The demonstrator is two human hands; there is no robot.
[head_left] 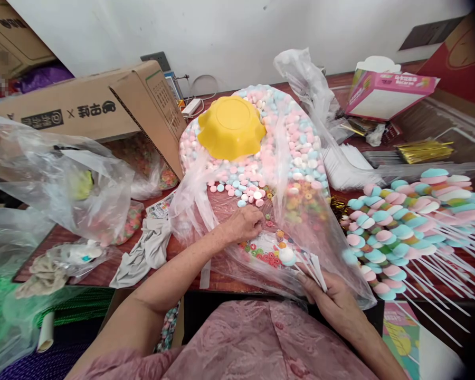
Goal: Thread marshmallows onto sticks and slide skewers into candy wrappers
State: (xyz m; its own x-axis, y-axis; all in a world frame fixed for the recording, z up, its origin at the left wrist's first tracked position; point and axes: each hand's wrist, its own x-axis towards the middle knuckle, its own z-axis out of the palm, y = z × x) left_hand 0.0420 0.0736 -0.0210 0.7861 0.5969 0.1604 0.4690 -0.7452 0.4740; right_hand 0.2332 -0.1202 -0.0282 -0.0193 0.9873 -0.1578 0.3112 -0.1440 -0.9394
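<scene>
- Evidently the sticks (315,270) are in the right hand (334,296), low over the near edge of the clear bag (245,282); its fingers are closed around their lower ends, the thumb lying along them.
- They look thin, light and fairly stiff, so a light pinch low on the bare shafts should do; squeezed sideways, they would probably bend or fan apart.
- At their far end sits a pale blue-and-white marshmallow (287,257), near the loose red, green and orange rings (271,259).
- The left hand (248,224) hangs over the bag between those rings and the loose marshmallows (241,186); its fingers are curled inward with little gap, and whether they pinch anything cannot be told.
- Marshmallows like these are likely soft, light and easily dented: best taken by the rim, between thumb and fingertip, without pressing hard.
- The rings seem small, hard and perhaps slippery; gripping the outer edge would leave the hole free.
- The plastic looks thin and slick, apt to cling or wrinkle under a wrist.
- Loaded skewers (404,232) lie heaped to the right, probably safest lifted by their white shafts.
</scene>
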